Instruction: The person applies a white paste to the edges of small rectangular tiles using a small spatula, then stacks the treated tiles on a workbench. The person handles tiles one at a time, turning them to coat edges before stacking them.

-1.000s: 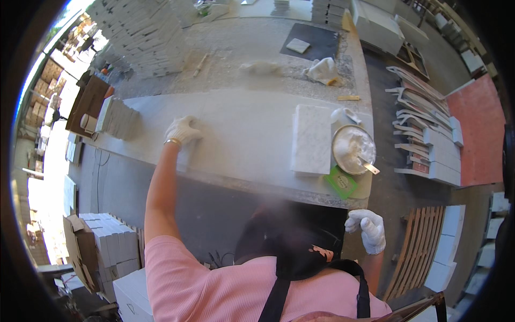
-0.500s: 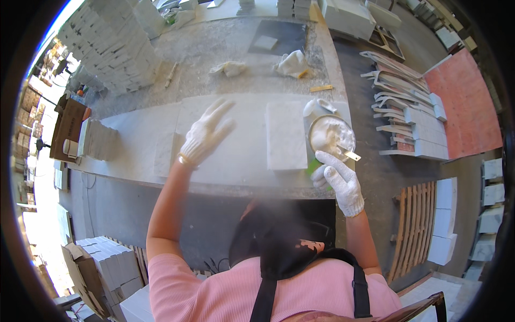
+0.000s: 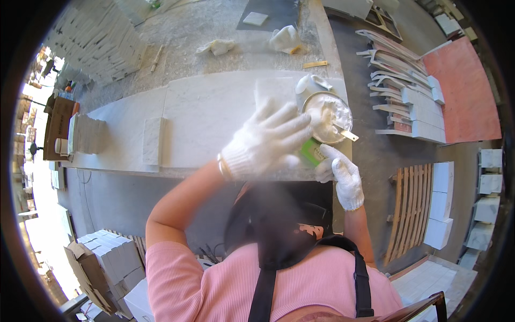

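My left hand (image 3: pixel 265 139), in a white knit glove, is blurred, its fingers spread and holding nothing that shows. It passes over a white marble-like tile (image 3: pixel 284 85), mostly hidden beneath it. At its right stands an open can (image 3: pixel 316 153) with a green side, filled with white paste (image 3: pixel 324 110). A putty knife (image 3: pixel 347 133) lies in the paste, its handle over the rim. My gloved right hand (image 3: pixel 343 180) is beside the can's near side, fingers curled and thumb close to the index finger. Whatever they may hold is hidden.
A smaller tile (image 3: pixel 154 141) lies on the pale work surface (image 3: pixel 198 112). Stacked tiles (image 3: pixel 88 134) stand at the left. Beyond are crumpled gloves (image 3: pixel 284 40) and a wooden strip (image 3: pixel 315 64). A white tube-like piece (image 3: pixel 311 84) sits behind the can. A slatted pallet (image 3: pixel 410 209) stands right.
My left hand has swung right, from above the middle of the surface to over the tile beside the can. My right hand stays near the can. The whole view has shifted slightly.
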A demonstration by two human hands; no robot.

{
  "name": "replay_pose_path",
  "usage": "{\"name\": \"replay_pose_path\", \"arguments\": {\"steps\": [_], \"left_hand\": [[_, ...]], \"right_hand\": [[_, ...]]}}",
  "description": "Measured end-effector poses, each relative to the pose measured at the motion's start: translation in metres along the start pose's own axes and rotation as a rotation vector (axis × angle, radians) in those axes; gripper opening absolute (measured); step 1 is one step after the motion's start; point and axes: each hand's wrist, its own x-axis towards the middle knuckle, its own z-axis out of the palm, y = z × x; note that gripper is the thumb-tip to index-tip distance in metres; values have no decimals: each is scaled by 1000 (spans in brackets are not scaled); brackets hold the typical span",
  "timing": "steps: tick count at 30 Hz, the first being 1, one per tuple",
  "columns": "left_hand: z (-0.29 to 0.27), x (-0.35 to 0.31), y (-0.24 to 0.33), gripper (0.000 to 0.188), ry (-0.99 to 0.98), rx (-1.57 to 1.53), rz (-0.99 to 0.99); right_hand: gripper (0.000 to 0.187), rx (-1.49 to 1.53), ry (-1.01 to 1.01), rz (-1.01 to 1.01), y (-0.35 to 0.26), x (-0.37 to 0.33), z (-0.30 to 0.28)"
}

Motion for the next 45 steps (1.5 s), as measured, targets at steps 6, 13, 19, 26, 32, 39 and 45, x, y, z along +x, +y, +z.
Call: {"name": "replay_pose_path", "arguments": {"steps": [6,13,19,26,32,39,45], "left_hand": [[-17,-60,41,47,-3,-334,-34],[-14,-80,69,48,464,-1042,-1181],[-8,-64,62,52,282,-1219,-1216],[-6,-94,79,48,341,-1467,-1164],[16,-89,95,35,510,-1879,-1275],[24,-65,101,36,196,-1626,-1213],[32,-55,107,39,128,-1772,-1144]], "right_hand": [[50,-131,-70,-65,-9,13,10],[58,-242,-156,-90,-10,21,23],[59,-211,-186,-101,-3,17,28],[55,0,-240,59,-6,2,17],[80,523,-179,220,-1,-12,40],[61,390,-47,174,-4,-28,58],[33,333,-4,94,-18,-36,42]]}}
